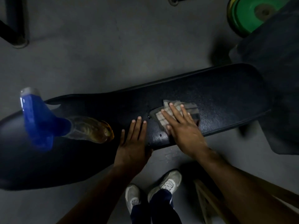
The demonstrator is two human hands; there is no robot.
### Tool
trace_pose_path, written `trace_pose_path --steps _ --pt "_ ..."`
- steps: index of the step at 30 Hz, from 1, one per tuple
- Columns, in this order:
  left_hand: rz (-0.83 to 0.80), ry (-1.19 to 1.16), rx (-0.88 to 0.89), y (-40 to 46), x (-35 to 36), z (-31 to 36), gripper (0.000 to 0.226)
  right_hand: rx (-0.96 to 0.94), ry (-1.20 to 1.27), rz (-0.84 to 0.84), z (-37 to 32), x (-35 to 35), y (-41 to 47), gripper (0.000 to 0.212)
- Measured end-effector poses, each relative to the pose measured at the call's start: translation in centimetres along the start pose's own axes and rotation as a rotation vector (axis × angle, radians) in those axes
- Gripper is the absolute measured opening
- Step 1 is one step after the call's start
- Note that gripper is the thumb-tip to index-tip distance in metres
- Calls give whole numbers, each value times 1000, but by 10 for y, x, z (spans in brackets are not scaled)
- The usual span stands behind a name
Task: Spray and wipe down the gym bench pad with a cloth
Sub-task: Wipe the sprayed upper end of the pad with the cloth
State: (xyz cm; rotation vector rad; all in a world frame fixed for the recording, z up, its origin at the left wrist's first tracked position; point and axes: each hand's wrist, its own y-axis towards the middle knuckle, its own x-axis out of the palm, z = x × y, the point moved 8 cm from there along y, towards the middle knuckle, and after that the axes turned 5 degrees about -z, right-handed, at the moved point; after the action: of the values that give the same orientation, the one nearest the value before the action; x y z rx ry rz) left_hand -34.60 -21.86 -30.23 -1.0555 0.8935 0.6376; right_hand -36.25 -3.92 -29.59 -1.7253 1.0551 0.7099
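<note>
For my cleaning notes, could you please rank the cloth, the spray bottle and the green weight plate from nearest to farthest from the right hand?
1. Cloth: flat under the right hand.
2. Spray bottle: lying on the bench pad, to the left.
3. Green weight plate: on the floor beyond the pad, at the upper right.

floor (100, 50): grey, dim light | green weight plate (246, 15): upper right | black frame leg (14, 21): upper left

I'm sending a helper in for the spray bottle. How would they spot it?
Find the long black bench pad across the middle. The spray bottle stands on its left part, left of both hands. It has a blue trigger head and a clear body with amber liquid; nothing else there is blue.
</note>
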Motion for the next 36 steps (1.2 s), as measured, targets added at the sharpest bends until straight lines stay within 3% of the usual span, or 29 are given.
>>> trace_pose_path --steps 8,16,22,26,28,32,36 --pt "-38 9 5 3 3 -1 98 179 92 104 8 -22 52 57" --pt "-66 6 5 2 2 -1 95 -92 -121 41 -11 30 -29 61" --pt "-25 5 17 1 1 -2 98 125 20 122 43 14 -41 57" --pt "0 -5 7 0 3 -2 99 268 114 196 31 -1 -9 56" --pt "18 -19 0 0 2 -1 95 225 103 151 9 3 2 58" --pt "38 -57 -35 -6 2 -5 88 -33 -53 5 -31 21 -11 62" --pt "19 -70 -26 -15 9 -13 91 -43 -72 -20 -14 7 -15 61"
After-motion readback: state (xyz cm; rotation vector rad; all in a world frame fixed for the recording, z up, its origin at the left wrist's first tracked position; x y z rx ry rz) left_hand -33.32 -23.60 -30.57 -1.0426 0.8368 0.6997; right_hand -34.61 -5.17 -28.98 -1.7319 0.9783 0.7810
